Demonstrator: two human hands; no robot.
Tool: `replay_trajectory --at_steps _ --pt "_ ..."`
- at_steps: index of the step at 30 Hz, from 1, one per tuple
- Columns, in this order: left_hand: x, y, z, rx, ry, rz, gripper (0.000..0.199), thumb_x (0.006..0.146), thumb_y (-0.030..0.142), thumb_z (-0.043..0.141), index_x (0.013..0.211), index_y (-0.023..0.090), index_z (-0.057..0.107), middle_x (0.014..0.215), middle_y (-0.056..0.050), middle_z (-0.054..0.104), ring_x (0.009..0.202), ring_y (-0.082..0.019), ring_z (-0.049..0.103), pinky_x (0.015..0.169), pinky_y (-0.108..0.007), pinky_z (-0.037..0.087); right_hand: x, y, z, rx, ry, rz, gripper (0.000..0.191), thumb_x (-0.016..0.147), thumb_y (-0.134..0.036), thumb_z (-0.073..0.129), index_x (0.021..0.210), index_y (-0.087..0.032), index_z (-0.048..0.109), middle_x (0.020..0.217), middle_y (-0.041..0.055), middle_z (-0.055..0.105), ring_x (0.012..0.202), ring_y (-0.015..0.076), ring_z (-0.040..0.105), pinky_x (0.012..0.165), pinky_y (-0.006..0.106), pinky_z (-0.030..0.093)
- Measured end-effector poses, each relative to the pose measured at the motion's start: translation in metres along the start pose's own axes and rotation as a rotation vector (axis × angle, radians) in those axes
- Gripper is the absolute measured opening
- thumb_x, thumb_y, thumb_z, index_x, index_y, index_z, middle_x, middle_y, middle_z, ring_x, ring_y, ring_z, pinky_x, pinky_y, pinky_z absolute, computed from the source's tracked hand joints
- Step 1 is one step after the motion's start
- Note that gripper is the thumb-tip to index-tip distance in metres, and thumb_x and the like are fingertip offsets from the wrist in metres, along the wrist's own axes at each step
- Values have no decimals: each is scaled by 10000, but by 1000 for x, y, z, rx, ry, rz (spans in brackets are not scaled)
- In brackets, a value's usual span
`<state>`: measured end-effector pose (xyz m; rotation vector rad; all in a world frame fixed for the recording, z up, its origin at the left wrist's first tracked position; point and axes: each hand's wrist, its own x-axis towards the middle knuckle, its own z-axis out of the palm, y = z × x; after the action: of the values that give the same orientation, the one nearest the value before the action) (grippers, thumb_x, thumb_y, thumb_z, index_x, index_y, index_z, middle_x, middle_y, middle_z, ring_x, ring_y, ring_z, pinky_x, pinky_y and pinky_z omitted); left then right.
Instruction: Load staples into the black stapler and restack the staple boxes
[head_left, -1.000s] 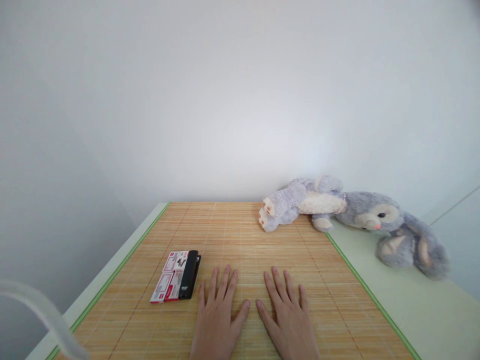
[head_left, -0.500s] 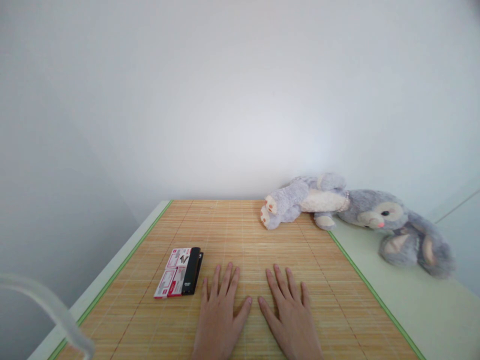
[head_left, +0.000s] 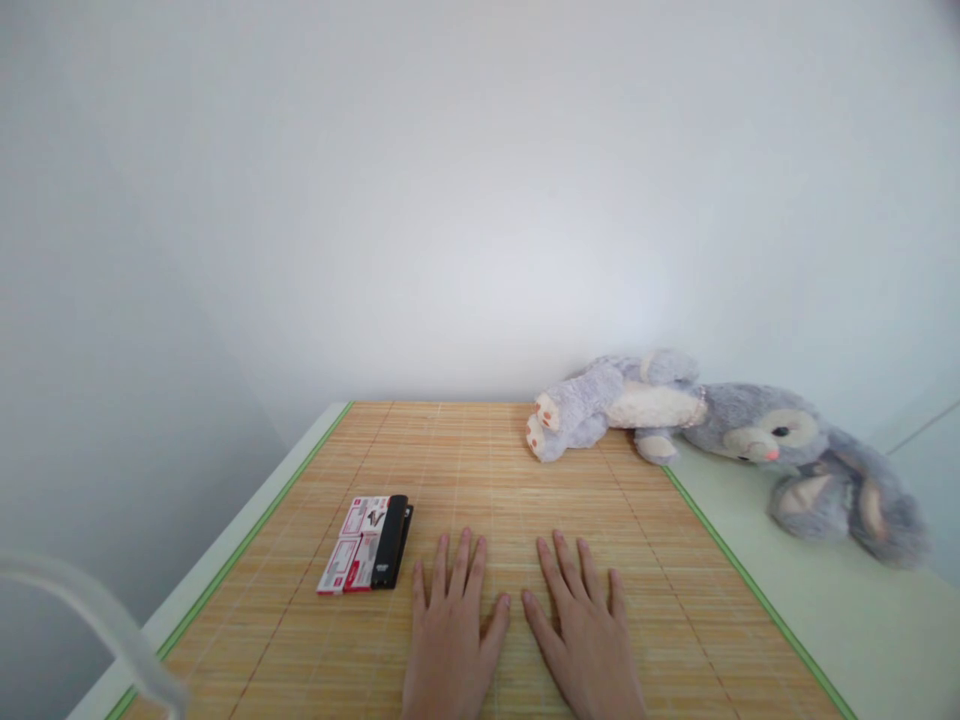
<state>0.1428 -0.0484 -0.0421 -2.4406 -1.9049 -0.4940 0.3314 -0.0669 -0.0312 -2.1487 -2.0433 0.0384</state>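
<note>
My left hand [head_left: 451,630] lies flat on the bamboo mat [head_left: 480,470], palm down with its fingers apart. Beside it, palm down too, rests my right hand [head_left: 585,630], fingers spread and holding nothing. A narrow gap separates the two thumbs. Just left of my left hand, not touching it, is a black stapler [head_left: 390,540] lying on its side. Against the stapler's left side sit small red-and-white boxes [head_left: 352,548] with printed labels, one bearing a picture of a stapler.
A grey plush rabbit [head_left: 652,405] lies across the mat's far right corner, its head and ears over the pale green tabletop [head_left: 847,610]. Behind the table rises a white wall [head_left: 450,200]. A blurred pale curved strip [head_left: 97,610] crosses the lower left.
The whole view has shifted slightly, so everything appears a little further right. Both hands stay flat on the mat, and the stapler and boxes stay in place.
</note>
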Motion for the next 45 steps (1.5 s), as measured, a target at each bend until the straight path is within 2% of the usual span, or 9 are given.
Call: replay_trajectory --at_steps 15,20,23,29,33,36,40,43,45 --pt "1 -3 -1 -22 -36 -7 647 1031 533 381 1631 356 213 1717 18 187 1592 -347 138 1239 -674 190 -2 5 1 57 4 -9 669 1017 -615 337 1628 -367 222 1708 -35 188 1586 368 146 1233 698 82" --pt "1 8 -1 -26 -21 -33 630 1033 476 369 1630 315 248 1717 -7 185 1593 -347 129 1246 -681 171 3 -2 6 161 27 30 641 1019 -589 354 1614 -355 303 1707 -30 193 1594 352 116 1242 683 35" --pt "-3 23 3 -47 -27 -44 663 990 404 438 1622 270 291 1709 -42 218 1590 -381 106 1244 -706 131 23 -30 2 339 -22 49 612 1036 -578 320 1588 -324 385 1696 0 250 1597 323 117 1254 660 3" --pt "-18 41 31 -173 -118 -13 684 925 326 511 1587 389 353 1668 10 344 1583 -384 149 1263 -699 71 78 -127 -5 738 -209 -88 818 963 -673 465 1594 -162 361 1670 152 323 1587 348 159 1262 635 0" --pt "-20 34 52 -219 -180 -32 711 923 386 535 1602 292 348 1684 -48 313 1572 -408 175 1265 -685 137 94 -185 2 775 -112 -75 982 808 -684 677 1543 -103 382 1652 232 319 1575 398 150 1252 634 62" --pt "-22 27 63 -199 -197 27 699 933 389 523 1600 260 358 1669 -72 345 1555 -430 222 1246 -714 164 98 -201 5 736 -37 -96 822 741 -544 770 1407 -136 514 1546 227 454 1500 412 306 1227 619 156" --pt "-32 20 68 -213 -218 81 611 924 323 529 1533 294 488 1591 -74 484 1450 -411 437 1214 -674 298 104 -174 -2 700 -19 -169 395 774 -286 684 1165 -232 664 1366 119 614 1337 334 495 1209 591 156" --pt "-41 17 57 -233 -94 81 541 881 274 573 1416 335 623 1424 -64 647 1292 -356 584 1192 -604 376 114 -126 -11 686 -31 -218 350 774 -181 609 1099 -274 698 1209 52 701 1229 289 571 1200 607 88" --pt "-42 15 42 -250 5 58 526 887 289 568 1409 311 627 1369 -80 669 1239 -327 605 1130 -538 459 118 -90 -17 691 -59 -259 377 762 -169 608 1105 -293 705 1161 21 731 1168 264 607 1183 554 166"
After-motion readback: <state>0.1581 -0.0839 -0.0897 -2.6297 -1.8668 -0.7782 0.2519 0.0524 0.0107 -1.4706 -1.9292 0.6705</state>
